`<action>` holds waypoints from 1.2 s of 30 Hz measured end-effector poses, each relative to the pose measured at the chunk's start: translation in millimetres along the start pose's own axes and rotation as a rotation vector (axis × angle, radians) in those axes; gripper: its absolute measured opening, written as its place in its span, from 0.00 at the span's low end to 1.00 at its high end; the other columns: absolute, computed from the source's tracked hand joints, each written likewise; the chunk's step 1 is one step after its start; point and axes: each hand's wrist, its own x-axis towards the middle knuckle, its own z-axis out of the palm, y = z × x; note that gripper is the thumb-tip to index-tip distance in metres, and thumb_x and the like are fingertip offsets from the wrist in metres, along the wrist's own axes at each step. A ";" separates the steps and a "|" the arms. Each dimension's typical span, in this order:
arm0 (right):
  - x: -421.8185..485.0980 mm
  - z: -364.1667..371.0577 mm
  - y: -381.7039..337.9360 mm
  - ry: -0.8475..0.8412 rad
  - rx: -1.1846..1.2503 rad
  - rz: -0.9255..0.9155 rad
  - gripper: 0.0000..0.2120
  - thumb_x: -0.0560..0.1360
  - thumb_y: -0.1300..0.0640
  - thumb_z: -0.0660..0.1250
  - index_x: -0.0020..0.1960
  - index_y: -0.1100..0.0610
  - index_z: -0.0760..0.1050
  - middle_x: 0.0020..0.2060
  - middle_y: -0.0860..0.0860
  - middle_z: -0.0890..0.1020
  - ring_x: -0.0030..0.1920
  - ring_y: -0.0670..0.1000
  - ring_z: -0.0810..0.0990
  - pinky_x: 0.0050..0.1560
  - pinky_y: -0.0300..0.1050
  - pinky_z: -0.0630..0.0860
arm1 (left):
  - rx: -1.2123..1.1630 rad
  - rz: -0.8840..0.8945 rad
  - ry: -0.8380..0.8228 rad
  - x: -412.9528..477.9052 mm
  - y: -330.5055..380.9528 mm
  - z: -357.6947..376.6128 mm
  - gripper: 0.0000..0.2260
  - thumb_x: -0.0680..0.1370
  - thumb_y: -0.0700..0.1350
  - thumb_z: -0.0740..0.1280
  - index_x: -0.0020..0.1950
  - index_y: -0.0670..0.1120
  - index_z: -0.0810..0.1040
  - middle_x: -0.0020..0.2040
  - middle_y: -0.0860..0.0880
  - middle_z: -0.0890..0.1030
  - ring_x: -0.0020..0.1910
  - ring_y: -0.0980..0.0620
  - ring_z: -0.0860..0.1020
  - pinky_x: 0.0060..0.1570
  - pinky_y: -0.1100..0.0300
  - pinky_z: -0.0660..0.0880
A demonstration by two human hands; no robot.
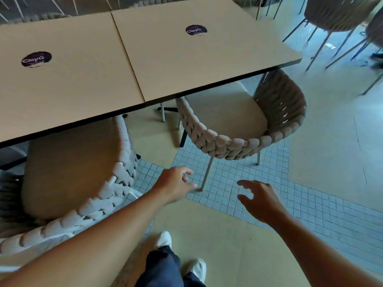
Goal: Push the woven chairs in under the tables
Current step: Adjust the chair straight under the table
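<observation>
The right chair (238,121) stands ahead of both hands and a little to the right, its seat partly under the right table (196,59) but its woven back rim still out over the tiled floor (300,204) and skewed toward the table's corner; the left hand (176,183) and right hand (259,200) hover short of that rim, apart from it, each grip released with fingers loosely curled and grasping nothing; the rim lies just beyond the fingertips, the left hand nearer its left end by the rear leg; the push should run forward and slightly left, I judge, to square it; the left chair (72,172) sits beside the left forearm, mostly under its table (62,69).
</observation>
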 end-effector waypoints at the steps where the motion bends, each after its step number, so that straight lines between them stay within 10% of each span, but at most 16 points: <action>1: 4.2 -7.8 9.5 0.007 0.005 0.008 0.21 0.74 0.48 0.70 0.66 0.46 0.76 0.58 0.50 0.82 0.57 0.52 0.80 0.57 0.54 0.77 | -0.001 0.003 -0.009 8.6 13.0 6.2 0.20 0.73 0.52 0.73 0.64 0.51 0.77 0.51 0.52 0.79 0.49 0.54 0.78 0.40 0.65 0.71; 6: 39.2 -40.4 52.7 0.040 0.020 0.030 0.21 0.73 0.48 0.71 0.66 0.45 0.76 0.58 0.50 0.83 0.56 0.52 0.80 0.59 0.55 0.76 | -0.015 0.011 -0.058 58.2 66.6 29.1 0.20 0.74 0.50 0.72 0.65 0.51 0.75 0.53 0.51 0.78 0.39 0.62 0.76 0.29 0.73 0.68; 11: 98.5 -70.1 87.6 0.060 0.013 0.012 0.21 0.74 0.48 0.71 0.66 0.46 0.76 0.59 0.50 0.82 0.59 0.53 0.79 0.60 0.57 0.75 | 0.014 0.022 -0.029 120.4 105.1 46.2 0.20 0.74 0.51 0.73 0.64 0.51 0.76 0.53 0.52 0.78 0.51 0.53 0.77 0.52 0.60 0.74; 23: 230.5 -117.5 148.2 0.057 -0.106 -0.075 0.22 0.69 0.43 0.71 0.62 0.44 0.78 0.59 0.46 0.81 0.61 0.53 0.77 0.59 0.57 0.73 | 0.069 -0.110 0.031 242.2 164.2 65.5 0.21 0.71 0.53 0.74 0.62 0.52 0.77 0.58 0.51 0.79 0.54 0.51 0.77 0.52 0.60 0.73; 36: 324.0 -152.3 196.1 -0.421 -0.358 -0.313 0.50 0.53 0.13 0.49 0.66 0.39 0.70 0.64 0.38 0.76 0.68 0.45 0.70 0.70 0.54 0.59 | 0.256 -0.366 -0.253 275.9 186.9 110.9 0.36 0.65 0.64 0.75 0.71 0.59 0.69 0.63 0.52 0.77 0.61 0.49 0.75 0.63 0.53 0.70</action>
